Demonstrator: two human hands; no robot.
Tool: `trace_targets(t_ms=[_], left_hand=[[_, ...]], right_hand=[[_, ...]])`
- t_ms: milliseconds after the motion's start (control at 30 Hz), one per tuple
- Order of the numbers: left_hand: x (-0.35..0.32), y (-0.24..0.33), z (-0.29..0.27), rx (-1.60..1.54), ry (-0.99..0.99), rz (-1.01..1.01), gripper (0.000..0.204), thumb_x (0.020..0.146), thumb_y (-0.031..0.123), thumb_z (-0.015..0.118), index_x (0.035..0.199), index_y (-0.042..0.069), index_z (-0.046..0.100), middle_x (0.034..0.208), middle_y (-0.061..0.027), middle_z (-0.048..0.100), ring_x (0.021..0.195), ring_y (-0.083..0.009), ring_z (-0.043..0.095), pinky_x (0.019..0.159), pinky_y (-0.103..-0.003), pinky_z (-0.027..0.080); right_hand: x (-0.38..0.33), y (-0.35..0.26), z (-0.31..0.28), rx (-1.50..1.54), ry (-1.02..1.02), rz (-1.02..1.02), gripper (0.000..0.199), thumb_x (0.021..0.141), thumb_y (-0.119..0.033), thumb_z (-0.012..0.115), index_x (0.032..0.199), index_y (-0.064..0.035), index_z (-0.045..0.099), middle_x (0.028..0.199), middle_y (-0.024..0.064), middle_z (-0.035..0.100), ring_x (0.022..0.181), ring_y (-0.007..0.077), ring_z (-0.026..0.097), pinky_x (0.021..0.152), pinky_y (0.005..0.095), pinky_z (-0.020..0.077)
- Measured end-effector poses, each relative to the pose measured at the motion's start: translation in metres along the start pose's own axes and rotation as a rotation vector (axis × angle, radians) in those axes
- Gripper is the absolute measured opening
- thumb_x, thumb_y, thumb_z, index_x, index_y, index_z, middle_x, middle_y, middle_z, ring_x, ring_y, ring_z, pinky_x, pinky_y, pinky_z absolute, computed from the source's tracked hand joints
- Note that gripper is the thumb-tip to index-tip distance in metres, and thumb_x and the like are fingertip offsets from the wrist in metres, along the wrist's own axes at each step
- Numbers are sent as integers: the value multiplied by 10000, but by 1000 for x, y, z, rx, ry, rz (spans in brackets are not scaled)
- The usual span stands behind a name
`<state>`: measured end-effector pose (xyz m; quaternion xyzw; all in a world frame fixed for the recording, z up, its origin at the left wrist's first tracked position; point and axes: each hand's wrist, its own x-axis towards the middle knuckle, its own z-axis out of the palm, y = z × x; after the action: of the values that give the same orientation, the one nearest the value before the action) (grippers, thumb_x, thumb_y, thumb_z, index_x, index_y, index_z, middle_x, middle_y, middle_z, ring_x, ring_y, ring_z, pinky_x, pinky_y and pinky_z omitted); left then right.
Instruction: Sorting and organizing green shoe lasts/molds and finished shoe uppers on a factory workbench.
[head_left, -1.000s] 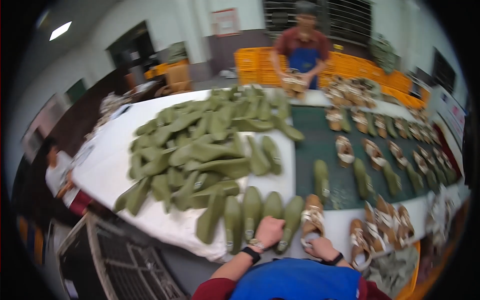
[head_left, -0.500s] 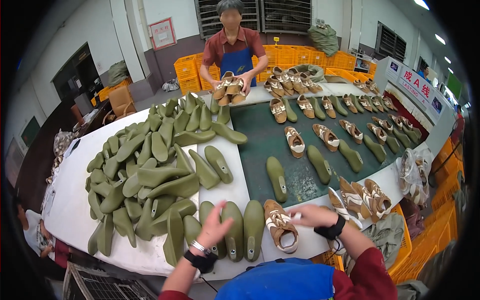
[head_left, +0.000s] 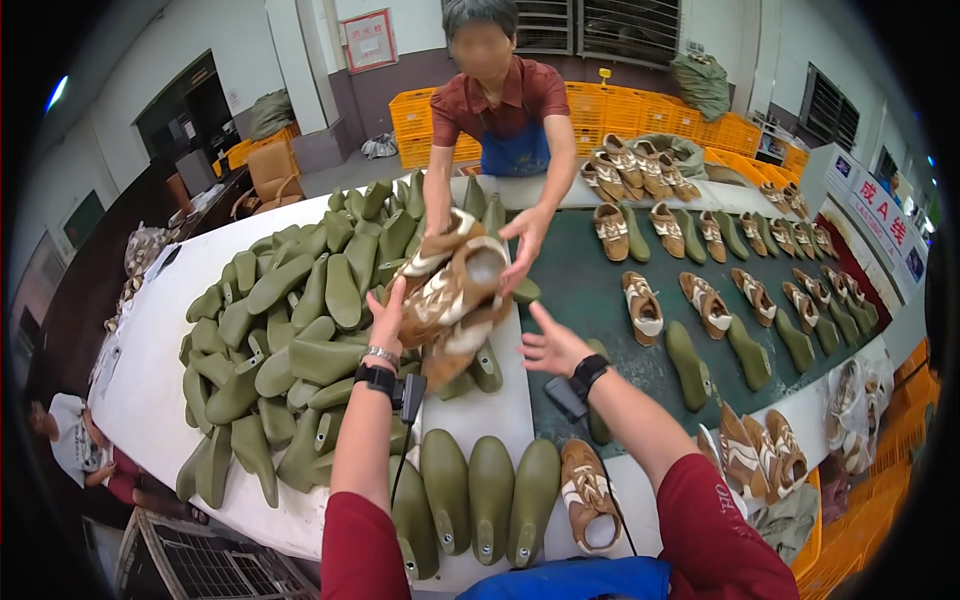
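Note:
A cluster of brown sneakers with white stripes (head_left: 455,290), blurred by motion, is held out over the table by a co-worker across from me. The co-worker's hand (head_left: 528,238) is at its right side and the other reaches behind it. My left hand (head_left: 386,325) is raised with fingers extended along the cluster's left edge; whether it touches cannot be made out. Apart from the shoes, my right hand (head_left: 553,345) reaches forward, open, palm toward them. Near me stand several green shoe lasts (head_left: 490,490) in a row, with one brown sneaker (head_left: 588,490) at its right end.
A large heap of green lasts (head_left: 290,350) covers the white table (head_left: 150,370) on the left. The green conveyor belt (head_left: 600,300) on the right carries rows of sneakers and lasts. More sneakers (head_left: 765,450) lie by its near edge; orange crates (head_left: 600,115) stand behind.
The co-worker has brought the sneakers toward me across the table. Both my hands have moved forward, away from the near row; the right has left the sneaker there.

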<state>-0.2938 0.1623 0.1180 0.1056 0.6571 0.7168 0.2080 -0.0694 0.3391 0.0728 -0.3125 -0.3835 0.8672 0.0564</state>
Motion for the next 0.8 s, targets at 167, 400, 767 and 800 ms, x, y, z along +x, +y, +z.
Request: trace_targets(t_ms=[167, 400, 767, 800], left_hand=[[65, -43, -40, 938, -5, 229, 904, 665, 625, 636, 1371, 158, 315, 1374, -196, 322, 1302, -348, 254, 1045, -412, 257], [73, -37, -35, 1212, -215, 493, 592, 696, 566, 642, 929, 30, 545, 1059, -161, 567, 1016, -287, 516, 848, -376, 405], [-73, 15, -5, 803, -671, 388, 812, 687, 341, 738, 1250, -18, 277, 1181, -219, 517, 1105, -311, 515, 945, -371, 387], [-88, 15, 5, 731, -693, 436, 863, 643, 319, 781, 1249, -22, 271, 1180, -202, 522, 1103, -285, 518, 945, -361, 392]], right_hand=[[45, 46, 61, -156, -210, 78, 1177, 645, -641, 676, 1423, -207, -94, 1462, 191, 81, 1328, 407, 140, 1031, 562, 187], [47, 46, 81, -289, -98, -74, 1189, 666, -595, 685, 1408, -208, -159, 1466, 142, 119, 1331, 324, 188, 1018, 567, 199], [-69, 52, 58, -205, -298, -364, 539, 792, -280, 691, 1229, -44, 479, 1139, 47, 565, 1073, 168, 510, 916, 314, 436], [-79, 56, 43, -270, -311, -525, 631, 746, -212, 739, 1266, -37, 427, 1190, 58, 531, 1098, 165, 496, 909, 324, 445]])
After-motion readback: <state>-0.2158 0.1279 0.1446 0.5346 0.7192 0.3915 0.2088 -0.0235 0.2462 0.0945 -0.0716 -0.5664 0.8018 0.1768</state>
